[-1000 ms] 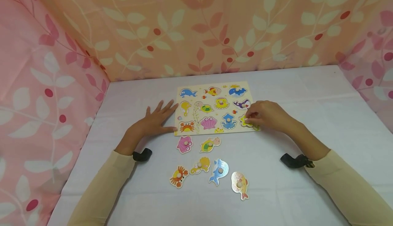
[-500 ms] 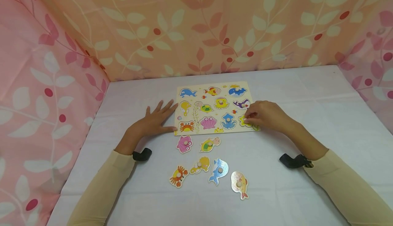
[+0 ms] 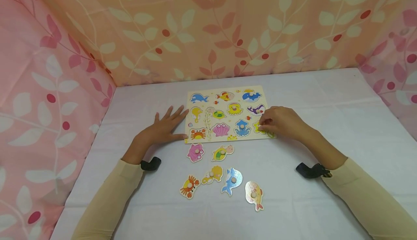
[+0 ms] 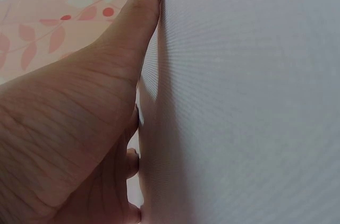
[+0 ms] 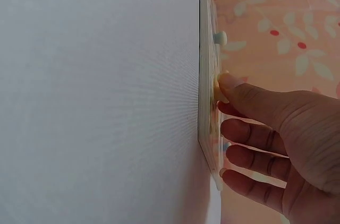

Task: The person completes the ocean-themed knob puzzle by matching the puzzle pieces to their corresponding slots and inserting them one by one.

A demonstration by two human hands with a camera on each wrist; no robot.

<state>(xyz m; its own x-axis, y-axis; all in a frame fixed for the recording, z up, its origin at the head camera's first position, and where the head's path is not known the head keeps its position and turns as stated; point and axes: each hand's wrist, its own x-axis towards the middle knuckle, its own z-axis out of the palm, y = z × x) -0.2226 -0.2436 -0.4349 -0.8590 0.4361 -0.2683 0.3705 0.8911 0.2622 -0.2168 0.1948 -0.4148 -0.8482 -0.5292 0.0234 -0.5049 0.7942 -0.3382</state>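
Note:
A wooden peg puzzle board [image 3: 228,123] with sea animals lies on the table. At its lower right corner my right hand [image 3: 284,123] pinches the knob of a yellow star-shaped puzzle piece [image 3: 256,128], mostly hidden by the fingers. In the right wrist view, thumb and index finger meet at that knob, against the board's face. My left hand [image 3: 166,127] rests spread on the table, its thumb and fingertips at the board's left edge. Knobbed pieces sit in the board: blue squid [image 3: 242,127], yellow octopus [image 3: 234,108], purple whale [image 3: 256,110] and blue whale [image 3: 251,96].
In front of the board lie loose knobbed pieces: pink shell [image 3: 195,155], turtle [image 3: 219,156], crab [image 3: 187,190], seahorse [image 3: 216,171], blue dolphin-like piece [image 3: 231,188] and fish [image 3: 252,190]. A white cloth [image 3: 312,207] covers the table; floral curtains [image 3: 208,26] stand behind and at both sides.
My right hand and the yellow star-shaped piece have shifted very slightly left at the board's corner. The left hand and the loose pieces stay where they were.

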